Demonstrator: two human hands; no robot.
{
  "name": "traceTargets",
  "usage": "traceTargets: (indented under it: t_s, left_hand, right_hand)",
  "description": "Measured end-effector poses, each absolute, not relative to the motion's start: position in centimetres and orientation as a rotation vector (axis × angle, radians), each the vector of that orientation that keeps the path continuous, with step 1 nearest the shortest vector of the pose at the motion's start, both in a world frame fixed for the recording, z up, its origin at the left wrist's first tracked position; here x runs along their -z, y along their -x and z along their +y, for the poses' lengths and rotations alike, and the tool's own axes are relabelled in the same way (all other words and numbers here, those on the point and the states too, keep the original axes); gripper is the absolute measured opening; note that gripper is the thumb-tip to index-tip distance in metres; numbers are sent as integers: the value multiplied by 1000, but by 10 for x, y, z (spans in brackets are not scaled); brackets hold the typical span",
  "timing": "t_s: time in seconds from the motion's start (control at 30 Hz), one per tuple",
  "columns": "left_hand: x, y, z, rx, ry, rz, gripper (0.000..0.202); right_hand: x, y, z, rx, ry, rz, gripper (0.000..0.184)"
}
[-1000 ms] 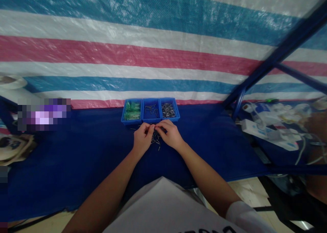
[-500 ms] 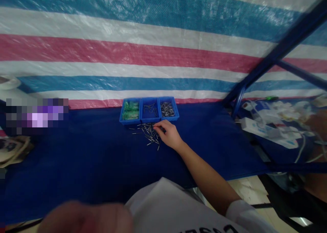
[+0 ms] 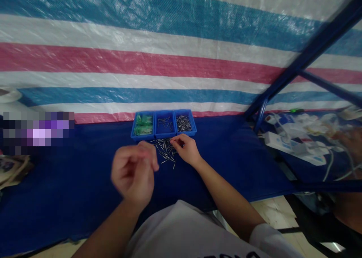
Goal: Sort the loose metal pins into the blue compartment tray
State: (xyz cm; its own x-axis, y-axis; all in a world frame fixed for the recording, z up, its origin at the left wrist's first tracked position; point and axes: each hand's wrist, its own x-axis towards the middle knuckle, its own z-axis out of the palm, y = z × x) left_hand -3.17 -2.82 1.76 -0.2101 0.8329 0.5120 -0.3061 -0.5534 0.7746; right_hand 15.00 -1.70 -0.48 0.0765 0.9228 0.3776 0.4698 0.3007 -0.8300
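My right hand rests at the near side of the blue bins, thumb and fingertips pinched together over a pile of thin dark metal pins. Whatever sits in that pinch is too small to make out. To its left, closer to the camera, my left hand is raised above the table with its fingers curled in and slightly blurred; what they hold, if anything, is hidden. Three joined blue bins stand behind the pile: the left bin has green-clear packets, the middle bin a few pins, the right bin many short metal pieces.
A dark blue cloth covers the table, with a striped tarp behind. On the right are a blue metal frame, a white power strip, cables and plastic bags, with another person's arm at the edge. A beige bag lies left.
My left hand has come up from the blurred bottom edge to just left of the pin pile. My right hand keeps its pinch at the pile. The view has shifted slightly.
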Motion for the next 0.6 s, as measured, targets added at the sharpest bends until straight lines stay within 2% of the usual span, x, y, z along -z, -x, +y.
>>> traceTargets:
  t_s: [0.07, 0.17, 0.47, 0.6]
  left_hand:
    - [-24, 14, -17, -1675, -1451, 1031, 13]
    - [-10, 9, -8, -1375, -1657, 1379, 16]
    - [15, 3, -8, -1136, -1975, 1309, 18]
    - [18, 1, -8, -1082, -2022, 1283, 17]
  right_hand:
    - [6, -152, -15, -634, 1363, -1429, 13]
    - [9, -158, -10, -692, 1371, -1226, 16]
    - [19, -166, 3, -905, 1207, -816, 40]
    - [17, -165, 0, -836, 1224, -922, 26]
